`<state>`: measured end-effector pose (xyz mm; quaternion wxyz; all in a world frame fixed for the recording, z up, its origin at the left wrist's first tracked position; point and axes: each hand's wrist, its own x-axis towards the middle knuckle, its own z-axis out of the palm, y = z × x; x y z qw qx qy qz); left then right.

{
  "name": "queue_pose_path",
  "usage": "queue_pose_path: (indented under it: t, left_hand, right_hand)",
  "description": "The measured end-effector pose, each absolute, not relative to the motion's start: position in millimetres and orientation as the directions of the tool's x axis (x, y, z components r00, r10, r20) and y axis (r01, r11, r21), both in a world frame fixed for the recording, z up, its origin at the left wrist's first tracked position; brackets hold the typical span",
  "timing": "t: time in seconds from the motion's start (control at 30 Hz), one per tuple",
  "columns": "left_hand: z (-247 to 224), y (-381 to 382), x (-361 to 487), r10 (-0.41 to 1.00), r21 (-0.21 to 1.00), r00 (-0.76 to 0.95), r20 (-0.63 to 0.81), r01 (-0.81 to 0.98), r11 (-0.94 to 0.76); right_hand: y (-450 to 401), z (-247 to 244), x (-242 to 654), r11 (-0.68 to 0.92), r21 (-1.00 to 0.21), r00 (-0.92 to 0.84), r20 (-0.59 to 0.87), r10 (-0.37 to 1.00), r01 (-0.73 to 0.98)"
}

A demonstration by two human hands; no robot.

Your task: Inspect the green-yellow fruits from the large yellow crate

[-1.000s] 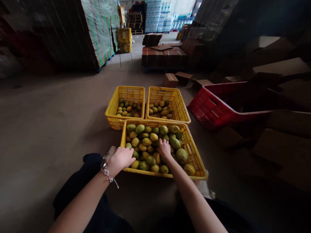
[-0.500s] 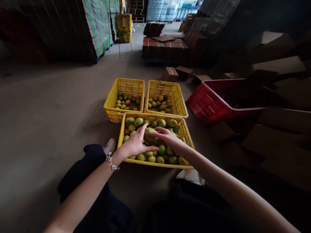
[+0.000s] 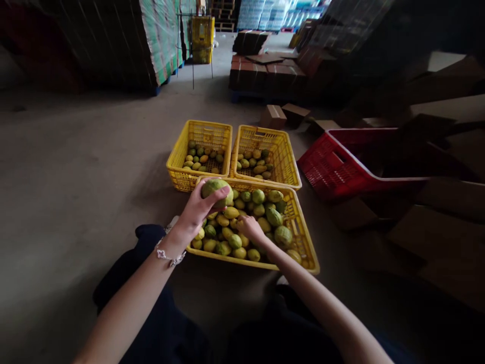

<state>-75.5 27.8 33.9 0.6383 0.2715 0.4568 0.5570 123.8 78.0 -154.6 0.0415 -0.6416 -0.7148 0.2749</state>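
One red crate (image 3: pixel 326 174) and scattered cardboard (image 3: pixel 273 117) lie around two yellow crates (image 3: pixel 178 164) on the floor (image 3: pixel 94 151), while the left hand (image 3: pixel 195 210) blocks the near crate's (image 3: pixel 301 237) far-left corner. Its grip wraps one green fruit (image 3: pixel 214 188) above that crate; the right hand (image 3: pixel 252 227) reaches among dozens of fruits (image 3: pixel 235 241) inside, and I cannot tell whether its grip holds any.

We are in a dim warehouse with a grey concrete floor (image 3: pixel 94 151). Around us stand a tall plastic-wrapped stack (image 3: pixel 161 43) on blue pallets (image 3: pixel 156 91), piled wooden pallets (image 3: pixel 223 15) and strapped cardboard bundles (image 3: pixel 248 75). Near us sit yellow plastic crates (image 3: pixel 287 156) of fruit (image 3: pixel 283 235) and a red plastic crate (image 3: pixel 326 167).
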Motion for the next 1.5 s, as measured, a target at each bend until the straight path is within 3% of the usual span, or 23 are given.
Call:
queue_pose_path:
  t: [0.27,0.57,0.83,1.1,1.2,1.27,1.37,1.5]
  left_hand:
    - [35,30,-83,0.929,0.854,-0.116,-0.352,-0.445,0.268]
    - [27,30,-99,0.917,0.816,-0.083,-0.389,-0.493,0.302]
    - [27,30,-96,0.923,0.811,-0.071,-0.378,-0.507,0.293]
    - [24,32,-83,0.923,0.647,0.063,-0.379,-0.695,0.313]
    - [24,35,-76,0.915,0.567,0.127,-0.382,-0.75,0.341]
    - [25,36,-70,0.904,0.524,0.156,-0.399,-0.77,0.364]
    - [25,35,-60,0.89,0.502,0.176,-0.421,-0.772,0.39]
    - [24,31,-43,0.901,0.506,0.208,-0.382,-0.769,0.392]
  right_hand:
    - [94,-228,105,0.035,-0.183,-0.069,-0.181,0.981,0.982]
    - [87,-248,121,0.135,-0.133,-0.154,-0.145,0.977,0.982]
    - [83,-246,121,0.107,-0.332,-0.138,-0.071,0.988,0.937]
    - [82,-195,130,0.11,-0.656,-0.104,0.049,0.993,0.747]
    - [82,-156,134,0.066,-0.835,-0.074,0.03,0.997,0.546]
    - [76,-125,137,-0.079,-0.988,-0.076,-0.089,0.993,0.13]
    - [58,-81,142,-0.259,-0.897,-0.128,-0.227,0.965,-0.359]
    - [32,-36,145,-0.365,-0.75,-0.173,-0.325,0.93,-0.552]
